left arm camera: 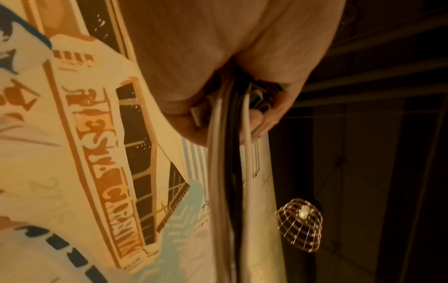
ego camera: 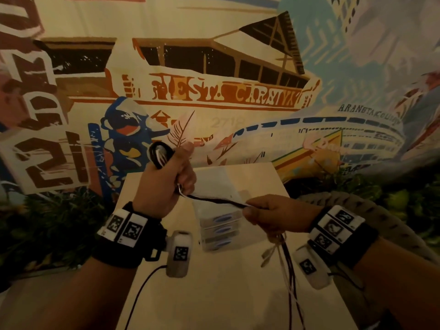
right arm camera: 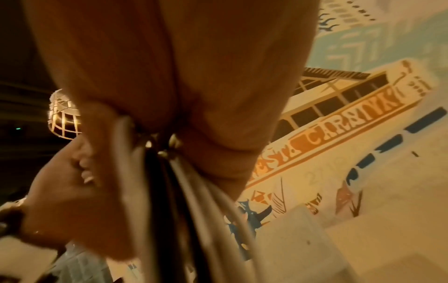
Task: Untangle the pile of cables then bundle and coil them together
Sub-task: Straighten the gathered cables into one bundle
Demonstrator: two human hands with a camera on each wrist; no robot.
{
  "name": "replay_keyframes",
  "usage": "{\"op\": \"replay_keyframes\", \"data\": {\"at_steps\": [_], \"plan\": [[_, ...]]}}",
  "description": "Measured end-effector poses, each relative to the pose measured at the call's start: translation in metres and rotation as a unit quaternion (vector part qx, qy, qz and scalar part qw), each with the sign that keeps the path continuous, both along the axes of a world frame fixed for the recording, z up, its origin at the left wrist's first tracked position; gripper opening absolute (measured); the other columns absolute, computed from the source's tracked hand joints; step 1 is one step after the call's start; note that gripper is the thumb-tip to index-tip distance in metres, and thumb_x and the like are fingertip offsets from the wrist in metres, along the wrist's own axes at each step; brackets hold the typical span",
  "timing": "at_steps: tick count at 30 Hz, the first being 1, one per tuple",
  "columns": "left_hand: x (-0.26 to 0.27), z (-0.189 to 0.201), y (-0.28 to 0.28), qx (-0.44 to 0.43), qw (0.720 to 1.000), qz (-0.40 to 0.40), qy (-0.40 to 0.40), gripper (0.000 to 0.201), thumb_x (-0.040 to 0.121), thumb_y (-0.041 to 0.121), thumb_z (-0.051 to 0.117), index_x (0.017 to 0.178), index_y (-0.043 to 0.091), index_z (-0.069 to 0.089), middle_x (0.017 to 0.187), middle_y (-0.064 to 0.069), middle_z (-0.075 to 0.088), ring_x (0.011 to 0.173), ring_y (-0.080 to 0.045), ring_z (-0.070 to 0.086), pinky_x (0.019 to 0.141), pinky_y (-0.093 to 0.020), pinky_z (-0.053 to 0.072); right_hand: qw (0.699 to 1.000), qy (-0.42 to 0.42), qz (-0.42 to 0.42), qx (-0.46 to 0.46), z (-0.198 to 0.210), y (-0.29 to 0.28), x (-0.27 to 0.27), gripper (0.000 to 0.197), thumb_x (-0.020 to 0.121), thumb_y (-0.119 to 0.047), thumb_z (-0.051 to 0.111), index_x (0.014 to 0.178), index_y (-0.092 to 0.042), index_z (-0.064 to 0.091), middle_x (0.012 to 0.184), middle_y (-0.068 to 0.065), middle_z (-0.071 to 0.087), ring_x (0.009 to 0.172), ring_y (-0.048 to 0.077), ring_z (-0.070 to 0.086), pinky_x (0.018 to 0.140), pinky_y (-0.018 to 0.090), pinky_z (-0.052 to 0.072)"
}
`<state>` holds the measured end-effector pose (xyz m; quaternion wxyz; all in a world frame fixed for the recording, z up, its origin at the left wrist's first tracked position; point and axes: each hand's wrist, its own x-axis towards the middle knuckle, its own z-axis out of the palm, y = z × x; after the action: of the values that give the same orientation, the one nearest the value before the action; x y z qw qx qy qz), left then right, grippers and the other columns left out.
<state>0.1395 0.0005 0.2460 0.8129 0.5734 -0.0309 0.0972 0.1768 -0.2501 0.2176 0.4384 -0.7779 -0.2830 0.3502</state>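
Now, with your left hand (ego camera: 166,179) fisted around the coil (ego camera: 160,154) just left of frame centre in the head view, and your right hand (ego camera: 273,216) pinching the cables (ego camera: 219,201) stretched between them, keep that span taut as you lay the next turn over the left fist. Let the bundle slide through the right fingers rather than clamp it, so the loose tails (ego camera: 289,270) hanging toward the lower right over the table (ego camera: 214,294) feed up evenly; they look free of knots, though the dim light makes that hard to confirm.
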Motion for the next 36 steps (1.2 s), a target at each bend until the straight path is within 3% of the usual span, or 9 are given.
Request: {"op": "replay_keyframes", "data": {"at_steps": [4, 8, 11, 15, 19, 21, 24, 31, 36], "plan": [[0.004, -0.012, 0.000, 0.193, 0.981, -0.012, -0.017, 0.030, 0.087, 0.032, 0.076, 0.069, 0.015, 0.059, 0.053, -0.012, 0.043, 0.049, -0.025, 0.044, 0.050, -0.032, 0.042, 1.000, -0.009, -0.022, -0.003, 0.006, -0.013, 0.006, 0.041, 0.100, -0.046, 0.040, 0.094, -0.011, 0.061, 0.054, -0.001, 0.038, 0.044, 0.014, 0.034, 0.046, 0.027, 0.038], [0.007, -0.015, 0.000, 0.402, 0.915, -0.013, -0.032, 0.023, 0.100, 0.032, 0.060, 0.119, 0.042, 0.067, 0.064, -0.004, 0.064, 0.061, -0.018, 0.061, 0.065, -0.033, 0.054, 0.996, -0.055, -0.054, -0.055, 0.016, -0.014, 0.017, 0.048, 0.105, -0.043, 0.038, 0.099, -0.003, 0.062, 0.053, -0.001, 0.039, 0.044, 0.015, 0.033, 0.046, 0.028, 0.035], [0.008, -0.012, 0.000, 0.490, 0.869, -0.035, -0.053, 0.029, 0.104, 0.028, 0.051, 0.122, 0.045, 0.065, 0.097, 0.012, 0.074, 0.084, -0.003, 0.066, 0.078, -0.024, 0.056, 0.994, -0.044, -0.081, -0.057, 0.024, -0.012, 0.024, 0.047, 0.106, -0.042, 0.041, 0.097, -0.001, 0.063, 0.055, 0.003, 0.035, 0.045, 0.015, 0.028, 0.045, 0.028, 0.027], [0.016, -0.003, -0.002, 0.638, 0.764, -0.055, -0.078, 0.036, 0.101, 0.025, 0.052, 0.133, 0.040, 0.061, 0.134, 0.008, 0.064, 0.117, -0.011, 0.061, 0.100, -0.034, 0.051, 0.993, -0.053, -0.097, -0.032, 0.034, -0.003, 0.031, 0.044, 0.106, -0.041, 0.042, 0.093, -0.005, 0.063, 0.054, 0.003, 0.036, 0.045, 0.015, 0.029, 0.045, 0.027, 0.027], [0.023, 0.002, -0.009, 0.710, 0.694, -0.085, -0.080, 0.048, 0.104, 0.029, 0.048, 0.150, 0.040, 0.040, 0.127, 0.002, 0.068, 0.097, -0.012, 0.066, 0.082, -0.024, 0.053, 0.994, -0.036, -0.103, -0.011, 0.039, 0.006, 0.037, 0.043, 0.106, -0.041, 0.042, 0.093, -0.005, 0.063, 0.055, 0.004, 0.034, 0.046, 0.016, 0.027, 0.043, 0.024, 0.026], [0.026, 0.000, -0.014, 0.735, 0.666, -0.101, -0.075, 0.050, 0.104, 0.033, 0.048, 0.152, 0.039, 0.036, 0.113, 0.002, 0.070, 0.075, -0.004, 0.057, 0.065, -0.018, 0.042, 0.994, -0.033, -0.103, -0.009, 0.041, 0.010, 0.039, 0.043, 0.106, -0.040, 0.042, 0.093, -0.006, 0.063, 0.056, 0.002, 0.034, 0.046, 0.014, 0.026, 0.044, 0.025, 0.025], [0.031, -0.005, -0.018, 0.736, 0.663, -0.127, -0.048, 0.050, 0.103, 0.040, 0.049, 0.151, 0.036, 0.037, 0.117, 0.002, 0.067, 0.090, -0.014, 0.061, 0.079, -0.028, 0.047, 0.995, -0.034, -0.096, -0.011, 0.044, 0.013, 0.039, 0.043, 0.106, -0.041, 0.042, 0.093, -0.006, 0.063, 0.056, 0.001, 0.034, 0.045, 0.012, 0.028, 0.044, 0.024, 0.026], [0.037, -0.004, -0.023, 0.769, 0.630, -0.109, 0.010, 0.025, 0.101, 0.046, 0.050, 0.093, 0.023, 0.058, 0.078, 0.006, 0.057, 0.072, -0.014, 0.054, 0.058, -0.023, 0.034, 0.994, -0.051, -0.050, -0.081, 0.053, 0.019, 0.038, 0.044, 0.107, -0.039, 0.041, 0.093, -0.007, 0.067, 0.059, 0.001, 0.052, 0.047, 0.013, 0.042, 0.048, 0.027, 0.037], [0.036, 0.003, -0.029, 0.810, 0.576, -0.102, 0.032, 0.034, 0.099, 0.048, 0.053, 0.101, 0.017, 0.066, 0.084, 0.002, 0.064, 0.077, -0.016, 0.060, 0.067, -0.028, 0.044, 0.979, -0.082, -0.011, -0.185, 0.069, 0.032, 0.037, 0.031, 0.099, -0.038, 0.053, 0.105, -0.013, 0.071, 0.088, 0.002, 0.078, 0.061, 0.022, 0.069, 0.066, 0.036, 0.058]]}}
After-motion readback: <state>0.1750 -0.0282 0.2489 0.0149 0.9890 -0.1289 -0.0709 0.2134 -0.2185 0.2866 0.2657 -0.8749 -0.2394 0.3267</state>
